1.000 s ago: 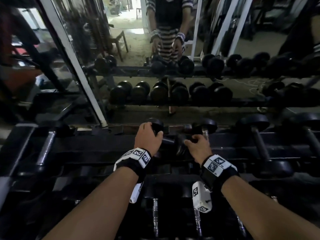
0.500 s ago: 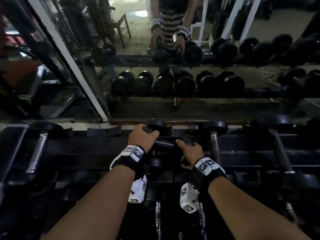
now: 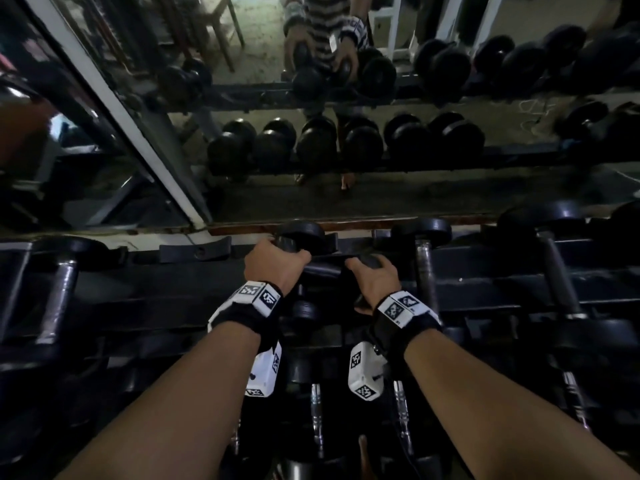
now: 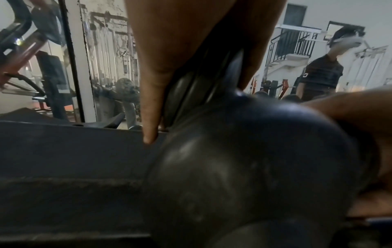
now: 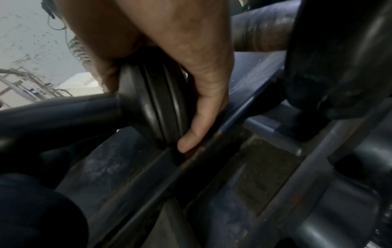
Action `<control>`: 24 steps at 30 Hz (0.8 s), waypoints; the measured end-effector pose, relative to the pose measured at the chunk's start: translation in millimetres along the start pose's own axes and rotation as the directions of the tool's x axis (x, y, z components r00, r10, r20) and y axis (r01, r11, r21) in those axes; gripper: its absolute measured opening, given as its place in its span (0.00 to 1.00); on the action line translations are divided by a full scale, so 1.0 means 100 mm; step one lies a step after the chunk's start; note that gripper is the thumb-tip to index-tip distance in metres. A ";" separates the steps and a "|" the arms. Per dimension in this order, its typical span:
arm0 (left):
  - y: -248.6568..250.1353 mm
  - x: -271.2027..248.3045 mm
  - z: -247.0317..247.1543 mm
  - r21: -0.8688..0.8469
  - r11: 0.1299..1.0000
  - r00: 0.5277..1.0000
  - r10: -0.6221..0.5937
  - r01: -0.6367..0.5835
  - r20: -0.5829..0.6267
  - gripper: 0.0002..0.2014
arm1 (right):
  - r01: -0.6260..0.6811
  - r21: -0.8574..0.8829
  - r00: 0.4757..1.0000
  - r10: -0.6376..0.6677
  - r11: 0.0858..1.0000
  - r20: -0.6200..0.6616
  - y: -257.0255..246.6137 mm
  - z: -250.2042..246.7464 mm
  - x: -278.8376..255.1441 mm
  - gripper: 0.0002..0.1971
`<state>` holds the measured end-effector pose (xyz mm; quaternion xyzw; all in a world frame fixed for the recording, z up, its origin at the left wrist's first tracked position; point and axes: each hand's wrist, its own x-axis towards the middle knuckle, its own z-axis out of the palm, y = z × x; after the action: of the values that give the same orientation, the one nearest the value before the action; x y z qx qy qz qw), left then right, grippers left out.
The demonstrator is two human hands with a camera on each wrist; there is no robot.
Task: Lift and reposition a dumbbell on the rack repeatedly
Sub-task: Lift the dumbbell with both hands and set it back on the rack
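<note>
On the rack's (image 3: 485, 292) top tier, left hand (image 3: 273, 268) and right hand (image 3: 375, 282) each clasped one head of the dumbbell (image 3: 323, 268); this probably spread its weight. Its handle lay crosswise between them, seemingly mid-shift.

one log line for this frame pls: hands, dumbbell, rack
left hand: grips left head | right hand: grips right head | dumbbell: held crosswise over rack | seated or lifted: cannot tell
</note>
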<state>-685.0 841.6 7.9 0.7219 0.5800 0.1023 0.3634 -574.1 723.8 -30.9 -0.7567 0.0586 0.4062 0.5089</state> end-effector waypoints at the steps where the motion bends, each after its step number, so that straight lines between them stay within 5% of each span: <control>1: 0.01 -0.01 -0.02 0.011 1.000 1.000 0.003 -0.003 0.019 0.29 | -0.001 0.011 1.000 0.000 1.000 0.009 -0.01 0.00 -0.02 0.16; 6: -0.06 -0.06 -0.14 -0.011 0.999 0.998 0.039 -0.038 0.058 0.29 | 0.112 -0.042 0.993 -0.113 0.993 -0.037 -0.02 0.02 -0.18 0.21; 12: -0.05 -0.22 -0.52 -0.191 0.975 0.990 0.091 -0.110 -0.104 0.21 | 0.365 -0.185 0.920 -0.384 0.913 -0.079 -0.29 0.06 -0.50 0.29; 18: -0.17 -0.53 -0.98 -0.289 0.942 0.943 0.069 -0.169 -0.326 0.25 | 0.582 -0.206 0.809 -0.586 0.787 0.050 -0.57 0.36 -0.81 0.30; 24: -0.58 -0.78 -1.30 -0.384 0.916 0.887 -0.076 -0.119 -0.455 0.26 | 0.696 -0.226 0.717 -0.645 0.682 0.264 -0.60 0.74 -1.10 0.27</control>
<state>-826.9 827.0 85.0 0.5934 0.6078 0.3912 0.3542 -658.3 777.4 75.0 -0.7592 -0.3292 0.2552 0.5002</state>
